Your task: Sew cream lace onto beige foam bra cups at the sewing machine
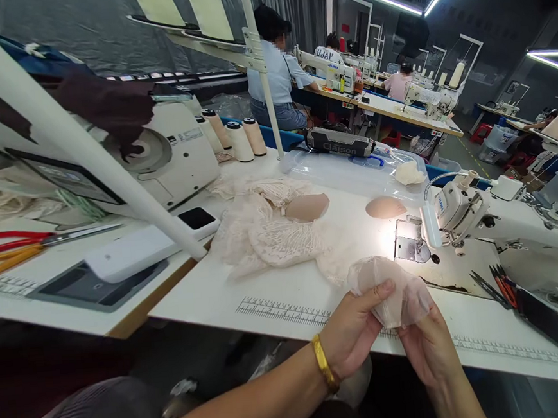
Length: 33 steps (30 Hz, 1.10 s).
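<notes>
Between my two hands, above the table's front edge, I hold a sheer pale fabric cup piece [386, 287]. My left hand [353, 325], with a gold bracelet at the wrist, pinches its left side, thumb on top. At its right edge my right hand [427, 336] grips it, the fingers partly hidden behind the cloth. Beyond lies a heap of cream lace fabric [286, 237] with a beige oval piece [308, 208] on it. Another beige oval piece [386, 207] lies near the lit needle area of the sewing machine [457, 211].
Black-handled and red-handled snips [502, 287] and a dark phone-like slab [551, 323] lie at right. A white thread-stand pole [84, 134] crosses the left side. Pliers [35, 244] and thread cones [239, 141] stand or lie around it. Other people sit at machines behind.
</notes>
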Each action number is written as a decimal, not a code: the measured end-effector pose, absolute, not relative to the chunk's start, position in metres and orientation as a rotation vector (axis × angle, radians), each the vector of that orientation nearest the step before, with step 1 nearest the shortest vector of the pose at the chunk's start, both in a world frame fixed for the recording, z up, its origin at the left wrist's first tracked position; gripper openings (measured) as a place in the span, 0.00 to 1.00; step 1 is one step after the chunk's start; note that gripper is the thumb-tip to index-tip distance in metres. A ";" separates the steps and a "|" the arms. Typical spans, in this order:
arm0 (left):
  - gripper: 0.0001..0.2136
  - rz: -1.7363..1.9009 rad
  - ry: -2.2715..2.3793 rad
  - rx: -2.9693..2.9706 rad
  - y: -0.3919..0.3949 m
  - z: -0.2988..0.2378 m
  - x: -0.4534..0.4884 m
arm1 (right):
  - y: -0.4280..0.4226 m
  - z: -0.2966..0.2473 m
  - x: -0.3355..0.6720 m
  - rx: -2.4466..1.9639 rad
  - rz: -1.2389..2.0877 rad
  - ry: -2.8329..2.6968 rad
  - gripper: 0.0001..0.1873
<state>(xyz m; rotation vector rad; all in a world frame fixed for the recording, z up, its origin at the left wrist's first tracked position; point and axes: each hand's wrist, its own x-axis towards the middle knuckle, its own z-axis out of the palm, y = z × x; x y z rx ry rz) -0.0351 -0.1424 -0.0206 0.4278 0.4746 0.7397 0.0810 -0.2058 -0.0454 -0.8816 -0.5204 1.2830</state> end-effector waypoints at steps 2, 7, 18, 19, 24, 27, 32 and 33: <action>0.17 0.739 0.476 0.379 -0.142 -0.023 -0.034 | -0.204 -0.049 0.083 -0.864 1.264 -0.495 0.15; 0.14 0.720 0.480 0.340 -0.139 -0.020 -0.032 | -0.207 -0.050 0.078 -0.852 1.173 -0.525 0.13; 0.17 0.997 0.614 0.351 -0.128 -0.011 -0.034 | -0.230 -0.045 0.075 -1.268 0.922 -0.976 0.16; 0.18 0.981 0.599 0.376 -0.132 -0.014 -0.033 | -0.225 -0.043 0.076 -1.293 0.853 -0.965 0.16; 0.15 0.837 0.545 0.544 -0.143 -0.020 -0.035 | -0.215 -0.043 0.070 -1.303 0.754 -0.898 0.14; 0.14 0.822 0.559 0.505 -0.141 -0.018 -0.038 | -0.220 -0.050 0.070 -1.283 0.744 -0.887 0.13; 0.14 0.760 0.505 0.498 -0.138 -0.016 -0.037 | -0.225 -0.059 0.088 -1.345 0.686 -0.971 0.11; 0.15 0.794 0.515 0.522 -0.138 -0.016 -0.037 | -0.225 -0.058 0.093 -1.382 0.601 -1.004 0.11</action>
